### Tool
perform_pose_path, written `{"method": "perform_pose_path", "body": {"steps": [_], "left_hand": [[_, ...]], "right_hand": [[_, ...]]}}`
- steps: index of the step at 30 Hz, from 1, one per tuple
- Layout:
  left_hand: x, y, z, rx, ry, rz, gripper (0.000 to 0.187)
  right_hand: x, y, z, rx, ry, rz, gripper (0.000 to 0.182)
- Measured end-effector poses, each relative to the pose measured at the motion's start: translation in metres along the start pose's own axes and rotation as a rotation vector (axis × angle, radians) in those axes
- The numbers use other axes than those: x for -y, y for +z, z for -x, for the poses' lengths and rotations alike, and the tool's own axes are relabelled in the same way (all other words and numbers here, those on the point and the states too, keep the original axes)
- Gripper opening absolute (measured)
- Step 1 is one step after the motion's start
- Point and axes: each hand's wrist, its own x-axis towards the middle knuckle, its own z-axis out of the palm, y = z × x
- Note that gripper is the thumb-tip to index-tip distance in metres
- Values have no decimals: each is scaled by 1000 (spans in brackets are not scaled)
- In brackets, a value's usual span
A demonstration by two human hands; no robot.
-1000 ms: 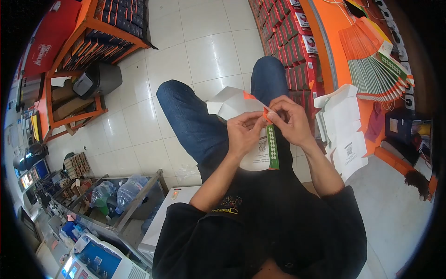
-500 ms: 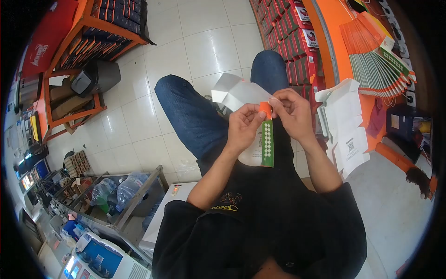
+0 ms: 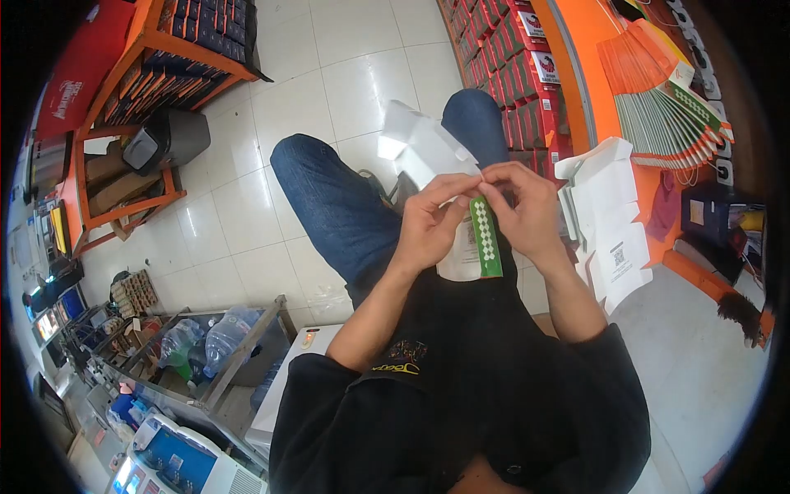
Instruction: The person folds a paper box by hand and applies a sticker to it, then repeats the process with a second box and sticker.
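We've L hand & R hand fingertips together, pinched on the white carton, in front of the black top. We'd pinch close & press evenly, w/o kinking its green strip.
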Motion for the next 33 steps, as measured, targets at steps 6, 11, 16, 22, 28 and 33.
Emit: {"method": "perform_pose_path", "body": {"steps": [6,11,16,22,28,33], "left_hand": [[-5,5,-4,-105,4,-151,23],[-14,9,-2,-196,17,-152,23],[-20,4,-1,-148,8,-146,21],[-24,0,1,-136,-9,-152,16],[-28,-1,0,-167,-67,93,18],[-35,-5,2,-161,-106,200,18]], "right_hand": [[-12,-4,2,117,259,-311,11],[-20,-8,-4,296,293,-633,10],[-25,-9,-6,375,378,-795,8],[-32,-8,-6,437,470,-989,9],[-9,14,3,64,156,-631,10],[10,13,4,-42,-152,-118,13]]}}
